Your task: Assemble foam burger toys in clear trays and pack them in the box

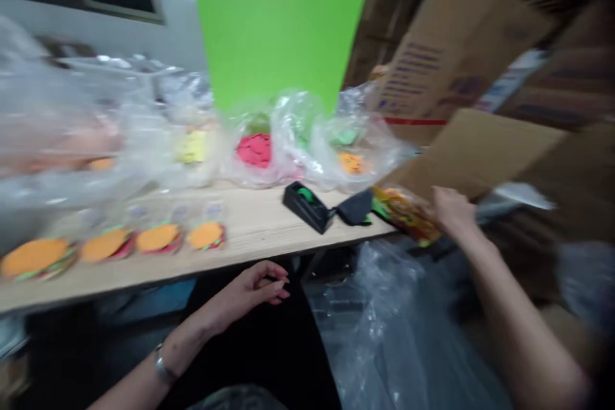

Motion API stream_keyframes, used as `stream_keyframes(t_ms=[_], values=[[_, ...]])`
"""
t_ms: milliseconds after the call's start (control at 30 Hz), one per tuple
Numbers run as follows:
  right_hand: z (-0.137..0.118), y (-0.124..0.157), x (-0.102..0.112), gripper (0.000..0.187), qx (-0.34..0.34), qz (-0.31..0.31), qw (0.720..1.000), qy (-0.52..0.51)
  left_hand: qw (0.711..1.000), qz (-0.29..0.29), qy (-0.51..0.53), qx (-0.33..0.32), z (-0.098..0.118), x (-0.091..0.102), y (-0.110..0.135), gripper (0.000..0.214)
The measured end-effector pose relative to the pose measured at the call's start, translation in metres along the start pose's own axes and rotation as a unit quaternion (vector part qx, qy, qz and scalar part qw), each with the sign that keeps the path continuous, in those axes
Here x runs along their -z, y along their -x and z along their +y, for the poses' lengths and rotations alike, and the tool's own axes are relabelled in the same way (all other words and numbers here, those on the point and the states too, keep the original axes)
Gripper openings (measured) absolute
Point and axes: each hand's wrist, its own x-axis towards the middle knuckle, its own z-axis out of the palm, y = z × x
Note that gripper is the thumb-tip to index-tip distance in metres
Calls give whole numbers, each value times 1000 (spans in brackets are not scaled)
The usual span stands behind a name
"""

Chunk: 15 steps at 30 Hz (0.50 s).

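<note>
In the head view, my left hand [254, 288] rests empty off the table edge [250, 221], fingers loosely curled, bearing no load. My right hand [451, 211] meets a bagged foam burger [406, 214] at the fingertips; I cannot tell whether they grip it. A black tape dispenser [305, 206] sits within reach, left of those fingers.

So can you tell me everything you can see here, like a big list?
wooden table: 1, pale, across the middle
burger-shaped pieces: 4, orange with red and green edges, along the table's front
clear plastic bags: several, holding yellow, red, green and orange pieces, along the table's back
tape dispenser: 1, black, on the table
green board: 1, bright green, behind the bags
cardboard boxes: several, brown, on the right
colourful packet: 1, orange and red, at the table's right end
plastic sheet: 1, clear, below the table
left hand: 1, bare, below the table's front edge
right hand: 1, bare, beside the packet
</note>
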Motion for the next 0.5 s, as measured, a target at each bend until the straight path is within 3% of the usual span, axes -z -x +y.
stream_keyframes(t_ms=[67, 133, 167, 233, 300, 367, 500], values=[[-45, 17, -10, 34, 45, -16, 995, -85, 999, 31, 18, -1, -6, 10, 20, 36], [-105, 43, -27, 34, 60, -112, 954, -270, 997, 72, 33, 1, -10, 18, 37, 36], [-138, 59, -37, 36, 64, -212, 906, -361, 995, 91, 40, 3, -13, 21, 45, 36], [-204, 89, -55, 38, 60, -366, 782, -501, 991, 119, 54, 2, -16, 26, 57, 36], [-259, 110, -72, 38, 51, -437, 700, -563, 988, 138, 69, -4, -21, 30, 68, 35], [-296, 120, -84, 36, 34, -471, 666, -578, 984, 156, 88, -11, -25, 34, 76, 34], [-327, 122, -98, 38, 5, -495, 652, -574, 968, 206, 139, -18, -33, 44, 92, 35]])
